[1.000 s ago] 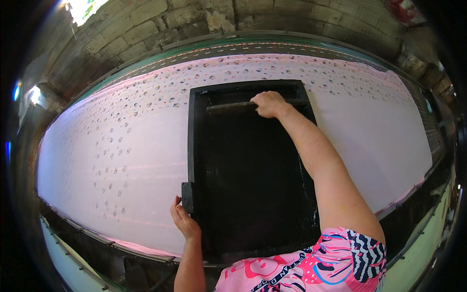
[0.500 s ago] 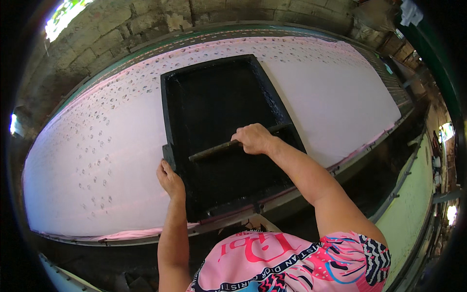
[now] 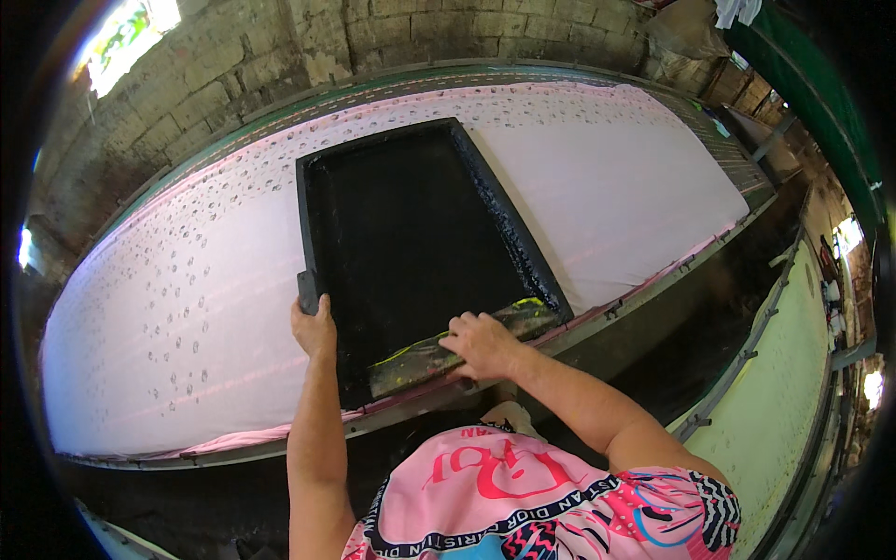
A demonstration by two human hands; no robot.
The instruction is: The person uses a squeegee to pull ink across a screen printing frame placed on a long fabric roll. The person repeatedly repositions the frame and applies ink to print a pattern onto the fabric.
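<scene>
A black rectangular printing screen (image 3: 304,215) lies on pale pink fabric (image 3: 597,196). With its fingers wrapped round it, my right hand (image 3: 483,347) grips a squeegee (image 3: 409,364) at the screen's near end. The squeegee is wide and tilted, its dark, stained face showing, with bright yellow streaks along its upper edge. Dark wet paste lines the inside of the screen's right rim. At the left rim, my left hand (image 3: 315,329) is closed on the lower part of a small black block (image 3: 307,291) that sticks out from the frame.
Small dark printed motifs cover the fabric left of the screen and along its far edge; the part to the right is plain. The long table's near edge (image 3: 644,303) runs just before me. A block wall (image 3: 411,37) stands behind, and a pale green surface (image 3: 756,411) lies at right.
My right hand has drawn the squeegee from the middle of the screen to its near end and tilted it, so its broad face shows. My left hand stays at the block.
</scene>
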